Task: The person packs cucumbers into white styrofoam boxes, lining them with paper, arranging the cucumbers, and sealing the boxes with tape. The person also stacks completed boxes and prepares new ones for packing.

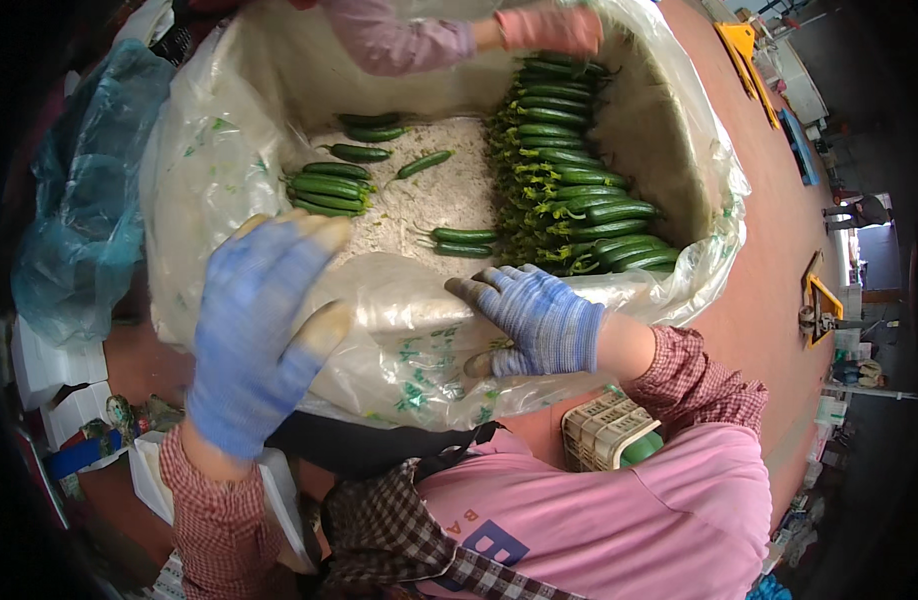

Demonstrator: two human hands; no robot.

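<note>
In front of me stands a large bin lined with clear plastic film point(399, 315) bearing green print. My left hand point(260, 322), in a blue knitted glove with pale fingertips, hovers blurred over the bin's near left side. Its fingers are apart and nothing shows in them. Just beyond its fingertips lies a small group of green cucumbers point(328, 191). My right hand point(538, 319), gloved alike, rests on the film at the near rim, thumb spread from the fingers. Two cucumbers point(463, 244) lie beyond it, left of a long stacked row of cucumbers point(568, 157).
Another person's pink-gloved hand point(553, 30) reaches over the row's far end. Outside stand a blue plastic bag point(84, 187), white foam boxes point(61, 367) and a beige plastic crate point(601, 427). Yellow pallet jacks point(740, 52) and a distant person point(860, 212) are at right.
</note>
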